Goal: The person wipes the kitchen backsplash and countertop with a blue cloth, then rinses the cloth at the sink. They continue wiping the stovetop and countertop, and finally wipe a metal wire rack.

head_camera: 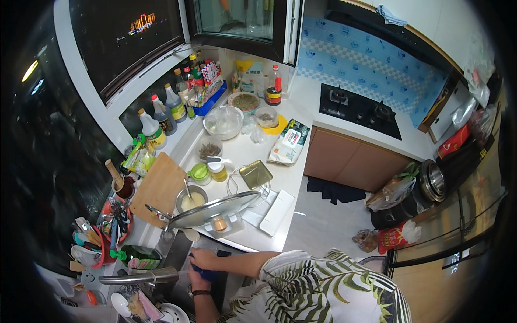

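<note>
Both of my hands are together over the stainless steel sink (175,288), close to the end of the faucet (161,275). My right hand (203,259) grips a dark blue cloth (207,273) from above. On the lower side, my left hand (198,280), with a dark band at the wrist, is closed on the same cloth. A glass pan lid (214,210) with a metal rim stands tilted on the counter just beyond the sink. Behind it is a metal bowl of pale batter (194,202) with a spoon in it.
A wooden cutting board (161,187) leans by the window. A green dish soap bottle (141,257) lies left of the sink, above plates (173,313). Oil jug (218,171), bowls, a flour-like bag (288,143) and a white tray (276,213) stand on the counter. A gas hob (357,109) is farther off.
</note>
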The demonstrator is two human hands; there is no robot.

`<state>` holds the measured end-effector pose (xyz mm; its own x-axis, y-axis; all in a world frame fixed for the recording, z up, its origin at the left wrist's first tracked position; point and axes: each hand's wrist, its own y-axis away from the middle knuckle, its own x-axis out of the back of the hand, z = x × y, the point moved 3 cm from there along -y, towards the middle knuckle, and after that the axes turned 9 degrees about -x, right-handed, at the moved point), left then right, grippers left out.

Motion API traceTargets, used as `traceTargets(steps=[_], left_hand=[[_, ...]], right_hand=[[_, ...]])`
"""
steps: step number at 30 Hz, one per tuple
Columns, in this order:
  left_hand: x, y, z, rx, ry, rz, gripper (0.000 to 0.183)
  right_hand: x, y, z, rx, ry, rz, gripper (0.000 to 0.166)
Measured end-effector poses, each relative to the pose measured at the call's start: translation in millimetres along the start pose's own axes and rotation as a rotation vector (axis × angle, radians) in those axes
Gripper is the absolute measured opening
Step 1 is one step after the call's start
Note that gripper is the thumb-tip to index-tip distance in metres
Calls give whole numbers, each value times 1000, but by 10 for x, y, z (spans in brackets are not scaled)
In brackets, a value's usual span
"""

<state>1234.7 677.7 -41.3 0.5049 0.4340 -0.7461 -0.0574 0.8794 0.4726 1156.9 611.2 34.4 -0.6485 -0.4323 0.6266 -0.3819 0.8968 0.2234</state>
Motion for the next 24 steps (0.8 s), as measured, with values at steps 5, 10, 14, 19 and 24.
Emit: traceTargets(steps=[5,10,14,19,24], left_hand=[[236,-45,41,-44,-31,82,50],[-204,143,173,-43,-144,182,48],[-321,246,206,-67,-44,205,42],[-353,297,235,-118,11,235,38],[-10,22,182,-142,39,114,47]], right_hand=[[-235,364,-283,217,-45,-182,30],[-165,-2,-35,-13,-50,-131,29],[-72,-117,88,128,-65,-136,22],[-309,387,-312,323,-249,-169,18],[-296,-5,-58,67,-207,-29,15]])
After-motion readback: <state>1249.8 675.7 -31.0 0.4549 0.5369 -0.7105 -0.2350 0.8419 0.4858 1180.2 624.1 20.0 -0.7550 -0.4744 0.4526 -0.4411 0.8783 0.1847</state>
